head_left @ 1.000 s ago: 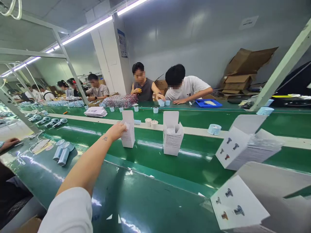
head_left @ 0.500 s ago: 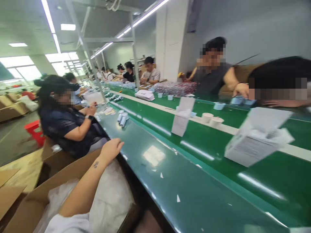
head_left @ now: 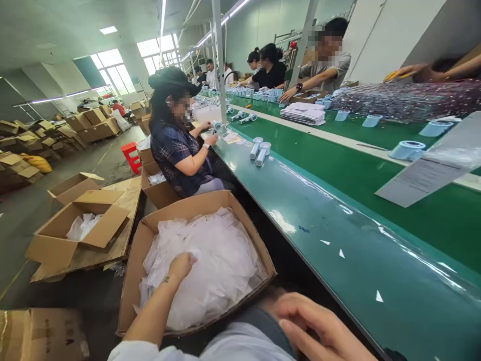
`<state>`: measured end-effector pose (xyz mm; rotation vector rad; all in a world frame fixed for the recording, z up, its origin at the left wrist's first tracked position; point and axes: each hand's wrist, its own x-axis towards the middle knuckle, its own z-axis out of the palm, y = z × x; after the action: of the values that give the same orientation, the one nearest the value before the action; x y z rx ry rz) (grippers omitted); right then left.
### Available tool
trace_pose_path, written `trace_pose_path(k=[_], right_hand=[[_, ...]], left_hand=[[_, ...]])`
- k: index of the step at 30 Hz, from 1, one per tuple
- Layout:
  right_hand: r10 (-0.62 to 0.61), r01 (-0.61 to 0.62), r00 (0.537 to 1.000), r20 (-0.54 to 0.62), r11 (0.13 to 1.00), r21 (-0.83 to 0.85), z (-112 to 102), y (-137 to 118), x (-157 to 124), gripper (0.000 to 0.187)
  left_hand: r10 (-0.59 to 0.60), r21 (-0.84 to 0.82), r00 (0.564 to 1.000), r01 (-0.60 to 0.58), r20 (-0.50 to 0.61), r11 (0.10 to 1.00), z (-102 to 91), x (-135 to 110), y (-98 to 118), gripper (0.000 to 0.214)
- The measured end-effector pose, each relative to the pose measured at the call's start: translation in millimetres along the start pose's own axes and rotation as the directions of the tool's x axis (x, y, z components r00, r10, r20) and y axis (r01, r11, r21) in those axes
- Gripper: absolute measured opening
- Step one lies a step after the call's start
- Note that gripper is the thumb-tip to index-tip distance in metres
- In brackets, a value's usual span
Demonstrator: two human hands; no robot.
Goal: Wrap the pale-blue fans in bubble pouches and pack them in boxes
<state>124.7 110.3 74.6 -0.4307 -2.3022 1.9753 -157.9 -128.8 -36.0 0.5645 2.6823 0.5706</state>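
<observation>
Left hand (head_left: 182, 266), grip unclear, over many translucent white plastic bags (head_left: 221, 255) in one brown cardboard box (head_left: 132, 275); right hand (head_left: 319, 321) outside, fingers parted.

The person's left hand (head_left: 182, 266) has moved off the white box (head_left: 417, 178) on the green belt (head_left: 319, 155) and now reaches onto the plastic bags (head_left: 214, 265) in the cardboard carton (head_left: 130, 281). The right hand (head_left: 319, 328) has appeared at the bottom, and the view has swung left.
</observation>
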Motion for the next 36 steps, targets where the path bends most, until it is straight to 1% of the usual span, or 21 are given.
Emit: trace_pose_path(k=[1, 3, 5, 7, 9, 11, 12, 13, 14, 16, 18, 20, 22, 23, 25, 26, 28, 30, 33, 34, 36], right_hand=[[0.04, -0.042, 0.999, 0.034, 0.998, 0.052, 5, 0, 12, 0.023], [0.147, -0.15, 0.989, 0.031, 0.967, 0.207, 18, 1, 38, 0.03], [0.288, -0.271, 0.958, 0.019, 0.875, 0.402, 32, 2, 65, 0.04], [0.374, -0.324, 0.927, 0.034, 0.751, 0.575, 43, -2, 88, 0.053], [0.344, -0.275, 0.939, 0.022, 0.709, 0.649, 47, -8, 105, 0.065], [0.251, -0.161, 0.966, -0.064, 0.775, 0.611, 43, -12, 115, 0.064], [0.21, -0.103, 0.97, -0.124, 0.814, 0.572, 38, -13, 118, 0.059], [0.188, -0.058, 0.964, -0.189, 0.84, 0.539, 31, -12, 118, 0.056], [0.185, -0.028, 0.95, -0.253, 0.853, 0.521, 23, -11, 118, 0.055], [0.224, 0.005, 0.903, -0.366, 0.848, 0.531, 3, -7, 114, 0.058], [0.256, 0.042, 0.858, -0.445, 0.828, 0.559, -19, -5, 108, 0.059], [0.268, 0.113, 0.821, -0.505, 0.79, 0.603, -41, -8, 102, 0.057], [0.301, 0.221, 0.755, -0.583, 0.719, 0.659, -63, -16, 95, 0.053], [0.33, 0.283, 0.704, -0.629, 0.682, 0.674, -74, -21, 92, 0.05], [0.363, 0.414, 0.573, -0.734, 0.645, 0.642, -97, -29, 84, 0.048], [0.346, 0.467, 0.513, -0.786, 0.655, 0.594, -108, -32, 80, 0.047], [0.249, 0.522, 0.405, -0.879, 0.727, 0.447, -128, -32, 70, 0.043], [0.119, 0.475, 0.302, -0.946, 0.841, 0.258, -143, -27, 59, 0.038], [-0.029, 0.23, 0.149, -0.988, 0.973, 0.006, -156, -15, 44, 0.031], [-0.066, 0.141, 0.123, -0.99, 0.989, -0.048, -159, -13, 40, 0.03], [-0.114, 0.007, 0.109, -0.987, 0.993, -0.114, -165, -9, 35, 0.029]], left_hand=[[0.038, -0.046, 0.998, -0.041, -0.057, 0.998, -9.3, 10, 4, 0.026], [0.128, -0.137, 0.977, -0.152, -0.171, 0.979, -22.6, 21, 22, 0.027], [0.206, -0.209, 0.942, -0.264, -0.265, 0.942, -25.0, 22, 50, 0.028], [0.264, -0.267, 0.899, -0.365, -0.348, 0.892, -17.3, 14, 85, 0.026], [0.344, -0.293, 0.833, -0.491, -0.434, 0.82, -5.8, 1, 117, 0.022], [0.439, -0.299, 0.753, -0.619, -0.49, 0.727, 2.4, -9, 141, 0.023], [0.482, -0.31, 0.727, -0.662, -0.49, 0.683, 3.8, -11, 149, 0.025], [0.51, -0.337, 0.722, -0.679, -0.468, 0.652, 3.3, -10, 156, 0.027], [0.522, -0.388, 0.738, -0.672, -0.429, 0.631, 1.1, -6, 161, 0.028], [0.506, -0.523, 0.802, -0.593, -0.317, 0.612, -6.7, 13, 173, 0.028], [0.445, -0.611, 0.859, -0.498, -0.253, 0.615, -16.0, 47, 191, 0.027], [0.379, -0.622, 0.883, -0.466, -0.277, 0.629, -23.9, 91, 223, 0.028], [0.34, -0.585, 0.879, -0.476, -0.335, 0.656, -28.4, 141, 266, 0.026], [0.335, -0.563, 0.877, -0.479, -0.345, 0.674, -29.0, 166, 290, 0.023], [0.325, -0.52, 0.884, -0.461, -0.334, 0.719, -26.3, 212, 336, 0.018], [0.314, -0.503, 0.895, -0.44, -0.318, 0.744, -23.3, 231, 357, 0.019], [0.271, -0.482, 0.923, -0.376, -0.275, 0.791, -15.1, 259, 389, 0.027], [0.207, -0.474, 0.951, -0.295, -0.23, 0.83, -6.4, 276, 409, 0.035], [0.127, -0.482, 0.977, -0.196, -0.173, 0.854, 1.9, 287, 420, 0.039], [0.11, -0.492, 0.981, -0.177, -0.161, 0.852, 3.1, 289, 423, 0.038], [0.091, -0.53, 0.985, -0.157, -0.149, 0.834, 4.1, 286, 429, 0.034]])
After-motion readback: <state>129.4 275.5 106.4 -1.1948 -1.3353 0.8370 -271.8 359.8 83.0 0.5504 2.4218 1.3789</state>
